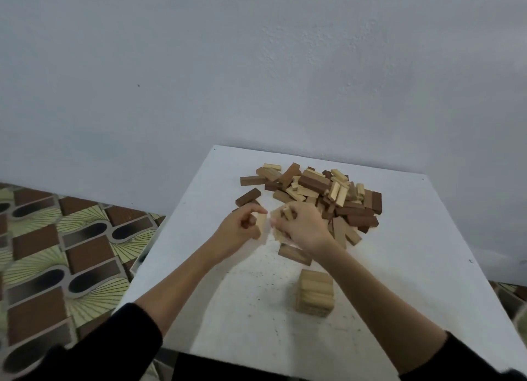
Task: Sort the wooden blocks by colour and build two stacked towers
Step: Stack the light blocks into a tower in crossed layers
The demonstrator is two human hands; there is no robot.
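A loose heap of light and dark wooden blocks [319, 192] lies at the far middle of the white table [413, 255]. A short tower of light blocks [315, 293] stands nearer me, right of centre. My left hand [238, 232] pinches one light block [261, 224] at the heap's near edge. My right hand [302, 228] grips several light blocks [288, 212] close beside it. One dark block [293, 254] lies flat just under my right wrist.
A single dark block [248, 196] lies apart at the heap's left. A grey wall rises right behind the table. To the left the floor [57, 252] has a brown and green pattern. The table's left edge runs diagonally near my left forearm.
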